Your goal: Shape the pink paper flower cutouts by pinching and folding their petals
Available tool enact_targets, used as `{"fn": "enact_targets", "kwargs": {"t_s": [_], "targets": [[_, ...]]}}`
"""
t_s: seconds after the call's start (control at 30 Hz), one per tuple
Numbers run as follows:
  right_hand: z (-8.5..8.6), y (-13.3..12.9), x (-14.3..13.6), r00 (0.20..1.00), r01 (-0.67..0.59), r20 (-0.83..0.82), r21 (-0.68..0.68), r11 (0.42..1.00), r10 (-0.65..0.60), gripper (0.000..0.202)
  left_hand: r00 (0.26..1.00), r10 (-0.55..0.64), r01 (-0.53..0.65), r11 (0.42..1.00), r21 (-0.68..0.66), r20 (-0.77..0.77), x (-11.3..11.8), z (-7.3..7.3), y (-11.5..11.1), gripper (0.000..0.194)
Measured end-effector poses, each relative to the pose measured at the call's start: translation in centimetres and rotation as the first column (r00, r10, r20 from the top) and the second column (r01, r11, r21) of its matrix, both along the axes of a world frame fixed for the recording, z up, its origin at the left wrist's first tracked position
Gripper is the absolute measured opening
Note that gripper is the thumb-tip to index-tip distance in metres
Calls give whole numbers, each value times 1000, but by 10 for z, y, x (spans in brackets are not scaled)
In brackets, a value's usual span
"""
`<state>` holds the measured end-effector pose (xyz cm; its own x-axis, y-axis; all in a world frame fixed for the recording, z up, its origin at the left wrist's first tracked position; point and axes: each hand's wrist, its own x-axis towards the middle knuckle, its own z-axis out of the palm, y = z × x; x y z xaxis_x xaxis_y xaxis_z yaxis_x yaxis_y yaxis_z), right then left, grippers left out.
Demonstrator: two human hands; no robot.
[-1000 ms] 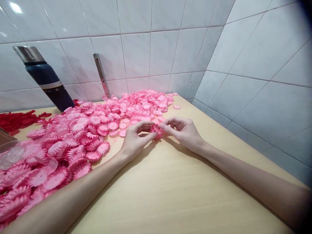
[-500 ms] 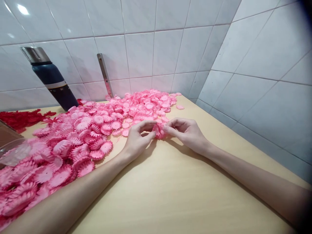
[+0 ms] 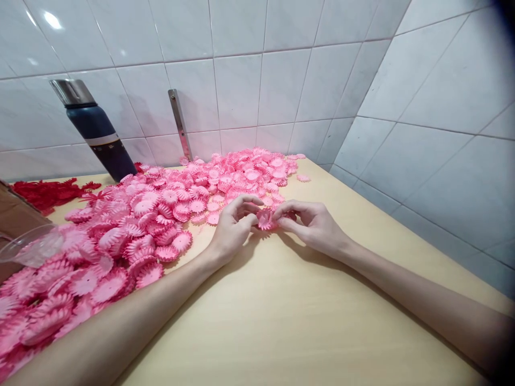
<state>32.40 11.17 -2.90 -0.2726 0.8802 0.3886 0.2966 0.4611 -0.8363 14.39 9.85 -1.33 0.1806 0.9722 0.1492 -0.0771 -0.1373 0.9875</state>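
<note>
Between my two hands is a small pink fringed flower piece (image 3: 265,219), held just above the table (image 3: 281,300). My right hand (image 3: 309,222) pinches its right edge between thumb and fingers. My left hand (image 3: 237,225) curls at its left side, thumb and index finger apart at the tips; whether the other fingers touch the piece is hard to make out. Behind and to the left spreads a big heap of similar pink flower pieces (image 3: 169,206), round with frilled edges and a small centre hole.
A dark blue bottle (image 3: 100,136) with a steel cap stands at the back left. Near it lie red strands (image 3: 52,194), a cardboard box (image 3: 18,217) and a clear plastic cup (image 3: 36,246). A metal strip (image 3: 179,122) leans on the tiled wall (image 3: 237,86).
The pink flower piece has turned so that its round face shows more. My left fingertips have eased off it a little. The whole view has shifted slightly.
</note>
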Motion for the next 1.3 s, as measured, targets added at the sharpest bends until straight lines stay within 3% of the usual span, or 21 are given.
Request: {"fn": "enact_targets", "kwargs": {"t_s": [0.13, 0.27, 0.37, 0.47, 0.67, 0.97, 1.07, 1.3], "targets": [[3, -2, -1, 998, 58, -33, -42, 997, -59, 10, 1000, 3, -3, 1000, -14, 12, 1, 0, 2, 23], [2, 2, 0, 991, 19, -129, -105, 994, -32, 19, 999, 37, -36, 999, 29, -23, 1, -8, 5, 27], [0, 5, 2, 980, 16, -192, -149, 989, -45, 27, 1000, -11, 13, 997, 71, -27, 0, -11, 7, 21], [-2, 6, 3, 963, -11, -265, -185, 983, -39, 32, 992, -52, 61, 995, 74, -116, 1, -8, 6, 12], [-3, 6, 3, 957, -1, -287, -169, 986, -49, 36, 959, 61, -26, 991, 129, -276, 2, -1, 2, 14], [-3, 5, 2, 966, -66, -256, -135, 989, 30, 33, 963, -66, 117, 976, 186, -261, 2, -9, 2, 20], [-3, 4, 3, 962, -115, -263, -134, 984, 76, 30, 964, -50, 97, 980, 174, -260, 1, -8, 2, 15], [0, 5, 3, 947, -91, -320, -158, 983, 37, 25, 980, 43, -18, 992, 124, -196, 2, -2, 2, 19]]}}
